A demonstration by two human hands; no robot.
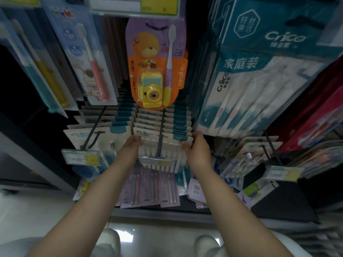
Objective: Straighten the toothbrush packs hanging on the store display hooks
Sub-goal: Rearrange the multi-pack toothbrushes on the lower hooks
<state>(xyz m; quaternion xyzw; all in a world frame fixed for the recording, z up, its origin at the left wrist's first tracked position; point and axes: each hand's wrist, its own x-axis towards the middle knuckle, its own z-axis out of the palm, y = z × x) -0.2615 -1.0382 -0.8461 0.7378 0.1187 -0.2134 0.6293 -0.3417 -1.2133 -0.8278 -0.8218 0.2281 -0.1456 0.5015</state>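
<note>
While both hands [163, 145] clamp its edges, the flat glossy toothbrush pack [163, 140] hangs.

Left hand [132, 145] fingertips hidden behind front toothbrush pack [163, 143]. Right hand [194, 145] fingertips hidden likewise. Price label [155, 160] text blurred, unreadable. Packs behind the front one overlap; only top edges visible. Teal box [278, 25] cut off at the frame's upper right.
</note>
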